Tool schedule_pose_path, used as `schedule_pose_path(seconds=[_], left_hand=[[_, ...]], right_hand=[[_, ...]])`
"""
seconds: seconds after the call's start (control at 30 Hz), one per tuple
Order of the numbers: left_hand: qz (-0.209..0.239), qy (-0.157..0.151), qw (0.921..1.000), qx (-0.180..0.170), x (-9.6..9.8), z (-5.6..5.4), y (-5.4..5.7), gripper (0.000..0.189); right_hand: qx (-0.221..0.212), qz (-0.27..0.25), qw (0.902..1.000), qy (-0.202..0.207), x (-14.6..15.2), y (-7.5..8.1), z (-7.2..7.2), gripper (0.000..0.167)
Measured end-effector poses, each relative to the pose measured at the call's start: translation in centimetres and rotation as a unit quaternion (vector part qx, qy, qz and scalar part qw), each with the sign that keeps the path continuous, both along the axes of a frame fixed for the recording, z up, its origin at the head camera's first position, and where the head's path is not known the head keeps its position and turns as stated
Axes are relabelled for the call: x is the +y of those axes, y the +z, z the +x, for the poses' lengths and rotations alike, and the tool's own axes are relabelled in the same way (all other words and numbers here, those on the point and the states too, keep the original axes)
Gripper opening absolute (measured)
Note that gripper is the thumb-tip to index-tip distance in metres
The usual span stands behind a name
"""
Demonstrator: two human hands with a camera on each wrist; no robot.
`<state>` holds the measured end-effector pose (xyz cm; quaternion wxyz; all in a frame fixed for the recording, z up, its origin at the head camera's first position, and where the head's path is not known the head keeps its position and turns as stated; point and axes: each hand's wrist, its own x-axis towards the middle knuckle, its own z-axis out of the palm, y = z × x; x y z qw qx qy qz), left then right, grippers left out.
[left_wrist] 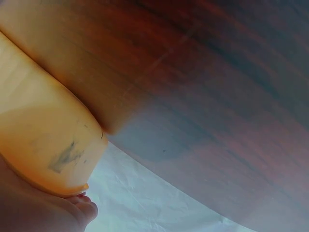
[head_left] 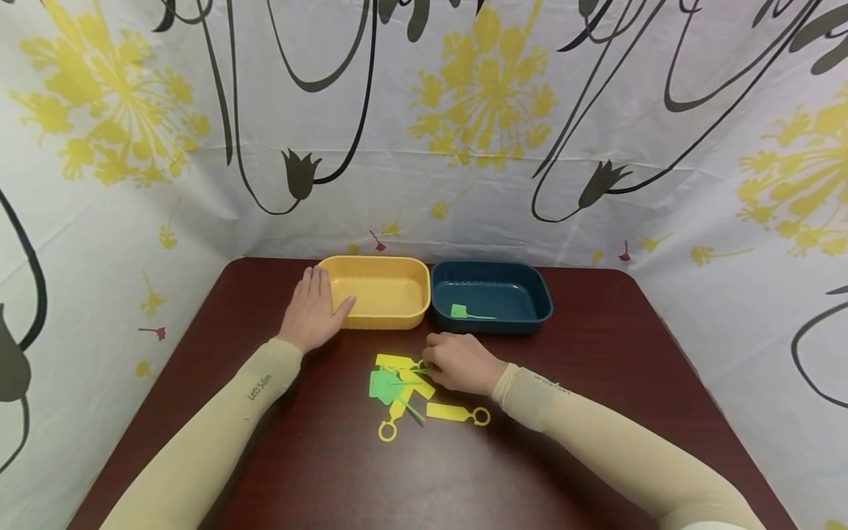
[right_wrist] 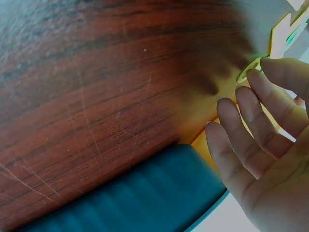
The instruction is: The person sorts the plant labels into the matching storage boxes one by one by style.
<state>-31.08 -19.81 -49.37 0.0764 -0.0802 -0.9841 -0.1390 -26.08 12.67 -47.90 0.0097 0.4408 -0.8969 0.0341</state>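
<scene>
My left hand [head_left: 310, 311] rests over the left end of the yellow bin [head_left: 427, 294], fingers extended and thumb over its front rim. In the left wrist view, part of that hand [left_wrist: 53, 212] lies against the bin's wall. My right hand [head_left: 464, 363] is at a small pile of yellow and green tags, thumb and fingers bent. In the right wrist view, its thumb and index fingertips meet a yellow tag's ring [right_wrist: 244, 75]; whether they pinch it is unclear. A green tag [head_left: 384, 386] lies on the pile. A yellow tag [head_left: 447, 412] lies apart, nearer me.
A blue bin [head_left: 539, 320] stands right beside the yellow one, holding a green tag [head_left: 458, 311]. Both bins are near the back edge of the dark red wooden table [head_left: 371, 486]. A patterned cloth [head_left: 424, 199] hangs behind it and along the sides.
</scene>
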Motion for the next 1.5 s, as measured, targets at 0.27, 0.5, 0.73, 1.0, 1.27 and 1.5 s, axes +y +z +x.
schedule_pose_path(seconds=[0.27, 0.5, 0.73, 1.0, 1.27, 1.5], left_hand=[[0.003, -0.003, 1.0000, 0.002, 0.0, 0.0, 0.1, 0.104], [0.002, -0.005, 0.9999, 0.009, 0.0, 0.1, 0.2, 0.103], [0.006, -0.008, 0.9999, 0.009, 0.0, 0.0, 0.3, 0.103], [0.002, -0.006, 1.0000, 0.002, 0.1, 0.0, 0.3, 0.103], [-0.001, -0.002, 1.0000, 0.004, 0.1, 0.0, 0.2, 0.101], [0.002, 0.003, 1.0000, -0.003, 0.2, 0.0, 0.4, 0.101]], right_hand=[[0.011, -0.010, 0.9999, 0.008, 0.0, 0.2, 0.0, 0.003], [0.009, -0.032, 0.9994, 0.005, 0.2, 0.7, -0.3, 0.004], [0.005, -0.040, 0.9992, -0.007, 0.2, 1.3, -0.2, 0.004], [0.011, -0.041, 0.9986, -0.033, 0.3, 2.1, -0.1, 0.004], [0.048, -0.058, 0.9962, -0.043, 0.4, 2.2, -0.2, 0.004], [0.056, -0.078, 0.9942, -0.048, 0.5, 2.1, -0.2, 0.005]])
